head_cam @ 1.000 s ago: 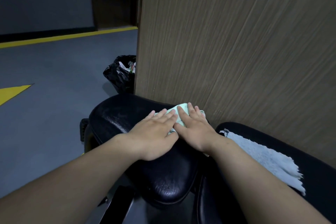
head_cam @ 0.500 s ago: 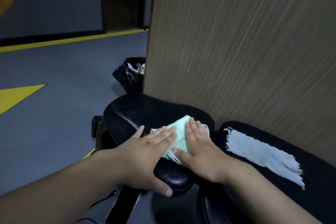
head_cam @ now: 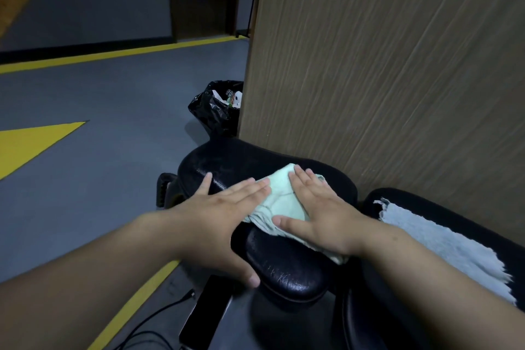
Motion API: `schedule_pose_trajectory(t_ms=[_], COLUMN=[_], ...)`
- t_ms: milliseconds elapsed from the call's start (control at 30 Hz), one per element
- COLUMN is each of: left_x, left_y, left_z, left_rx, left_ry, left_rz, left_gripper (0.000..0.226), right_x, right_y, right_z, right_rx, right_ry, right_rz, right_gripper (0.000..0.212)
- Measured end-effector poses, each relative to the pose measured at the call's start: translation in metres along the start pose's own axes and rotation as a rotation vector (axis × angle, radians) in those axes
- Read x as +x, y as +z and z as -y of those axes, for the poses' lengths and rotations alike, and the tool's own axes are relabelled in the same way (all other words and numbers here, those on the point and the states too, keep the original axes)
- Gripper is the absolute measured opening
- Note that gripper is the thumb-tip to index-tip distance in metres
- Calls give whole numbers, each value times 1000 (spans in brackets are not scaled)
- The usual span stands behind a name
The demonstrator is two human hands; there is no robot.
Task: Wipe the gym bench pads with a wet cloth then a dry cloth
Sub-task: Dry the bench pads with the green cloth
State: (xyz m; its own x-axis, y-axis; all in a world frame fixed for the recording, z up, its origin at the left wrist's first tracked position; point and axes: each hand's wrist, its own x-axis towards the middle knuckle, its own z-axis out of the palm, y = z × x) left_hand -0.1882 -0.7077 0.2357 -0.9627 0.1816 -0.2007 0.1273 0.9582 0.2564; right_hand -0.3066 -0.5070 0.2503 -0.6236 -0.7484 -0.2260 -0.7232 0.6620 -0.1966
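Observation:
A pale green cloth [head_cam: 279, 199] lies spread on the black seat pad [head_cam: 227, 162] of the gym bench. My left hand [head_cam: 224, 216] lies flat on the cloth's left edge, fingers apart, thumb down over the pad's front side. My right hand [head_cam: 318, 213] presses flat on the cloth's right half, fingers spread. A frayed light blue cloth [head_cam: 443, 247] rests loose on the second black pad [head_cam: 426, 202] to the right, touched by neither hand.
A wood-grain wall panel [head_cam: 383, 65] rises directly behind the pads. A black bin bag [head_cam: 213, 111] with rubbish stands at its corner. Grey floor [head_cam: 99, 136] with yellow markings lies to the left. A phone [head_cam: 204, 312] and cables lie below the seat pad.
Both hands and the green cloth slid from the pad's far edge toward me, then spread apart flat on the cloth. The view shifted left. The blue cloth stayed put.

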Motion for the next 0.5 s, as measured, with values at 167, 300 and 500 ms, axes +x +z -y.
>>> schedule_pose_trajectory(t_ms=[167, 300, 500], left_x=[21, 31, 22], left_y=[-12, -13, -11], left_z=[29, 41, 31], left_rx=[-125, -152, -100], left_ry=[-35, -105, -118], left_rz=[-29, -107, -104], left_gripper=[123, 97, 93], right_x=[43, 61, 47], right_y=[-9, -7, 0], right_z=[-2, -1, 6], right_rx=[6, 12, -9], right_ry=[31, 48, 40], right_rz=[-24, -62, -81], right_gripper=[100, 100, 96])
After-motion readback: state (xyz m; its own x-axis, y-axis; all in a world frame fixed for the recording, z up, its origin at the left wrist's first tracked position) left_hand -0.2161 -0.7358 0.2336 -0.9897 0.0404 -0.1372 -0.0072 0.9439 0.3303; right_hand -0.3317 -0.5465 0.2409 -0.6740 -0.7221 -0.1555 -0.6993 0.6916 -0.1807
